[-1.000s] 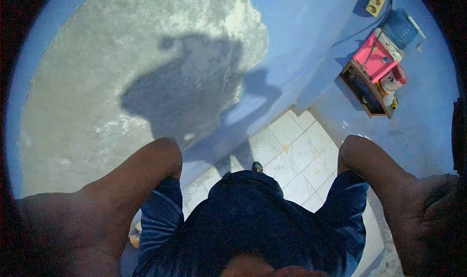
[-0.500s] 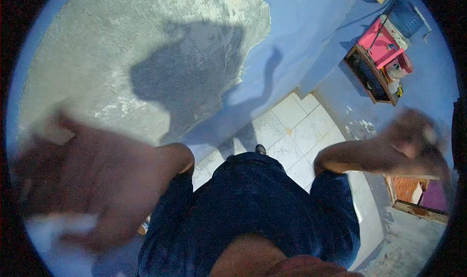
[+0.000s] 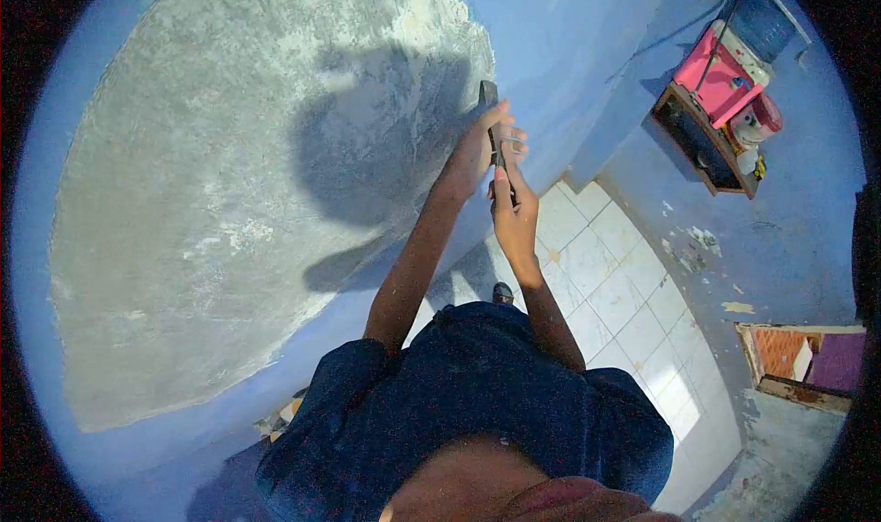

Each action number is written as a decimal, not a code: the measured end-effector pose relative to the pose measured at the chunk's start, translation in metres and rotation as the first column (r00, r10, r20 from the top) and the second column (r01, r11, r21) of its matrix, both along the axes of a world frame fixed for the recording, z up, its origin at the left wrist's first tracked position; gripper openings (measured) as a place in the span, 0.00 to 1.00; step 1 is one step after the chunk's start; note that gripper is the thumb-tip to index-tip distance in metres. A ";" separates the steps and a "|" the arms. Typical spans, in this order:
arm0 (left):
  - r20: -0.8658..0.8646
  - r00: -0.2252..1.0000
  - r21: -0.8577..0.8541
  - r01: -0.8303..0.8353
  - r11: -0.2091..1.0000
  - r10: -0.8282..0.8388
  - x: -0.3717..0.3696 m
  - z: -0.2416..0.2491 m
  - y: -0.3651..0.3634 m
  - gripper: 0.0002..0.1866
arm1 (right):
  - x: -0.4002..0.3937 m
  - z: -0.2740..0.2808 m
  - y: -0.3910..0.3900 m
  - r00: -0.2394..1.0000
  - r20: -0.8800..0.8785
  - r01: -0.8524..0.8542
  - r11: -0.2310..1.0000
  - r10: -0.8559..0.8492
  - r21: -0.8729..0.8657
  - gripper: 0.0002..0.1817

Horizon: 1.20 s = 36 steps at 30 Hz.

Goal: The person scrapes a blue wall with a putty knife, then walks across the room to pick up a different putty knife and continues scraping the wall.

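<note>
Both of my hands are up against the wall (image 3: 211,155), at the border between bare grey plaster and blue paint. They are on a dark scraper (image 3: 488,93), whose flat end points up the wall at the paint's edge. My right hand (image 3: 517,208) is closed around its lower end, with the thumb along it. Higher up, my left hand (image 3: 479,144) wraps the middle of the scraper, fingers partly blurred. The hands hide much of the tool.
A wooden wall shelf (image 3: 707,146) with a pink container (image 3: 720,77) and other items hangs at the right. Below it is a framed opening (image 3: 798,389). White floor tiles (image 3: 615,297) lie below the walls, and a shoe (image 3: 502,293) shows there.
My hands, earlier spread wide apart and blurred close to the camera, have come together at the wall. Both are now on the scraper. The view has shifted slightly.
</note>
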<state>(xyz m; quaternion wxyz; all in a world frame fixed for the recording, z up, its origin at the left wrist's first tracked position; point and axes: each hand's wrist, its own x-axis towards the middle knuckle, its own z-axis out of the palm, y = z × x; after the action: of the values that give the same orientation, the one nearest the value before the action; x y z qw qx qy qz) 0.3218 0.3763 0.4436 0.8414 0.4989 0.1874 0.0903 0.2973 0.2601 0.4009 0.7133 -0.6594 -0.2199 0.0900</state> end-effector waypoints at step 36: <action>-0.014 0.995 -0.168 -0.096 0.981 0.095 0.010 -0.004 -0.001 0.12 | -0.006 0.013 0.002 0.997 0.052 0.052 0.999 -0.051 -0.013 0.11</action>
<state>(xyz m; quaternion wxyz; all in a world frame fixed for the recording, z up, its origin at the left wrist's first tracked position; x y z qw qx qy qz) 0.3322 0.3750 0.4393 0.8747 0.4164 0.2208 0.1129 0.2913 0.2620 0.4137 0.7046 -0.6722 -0.2204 0.0561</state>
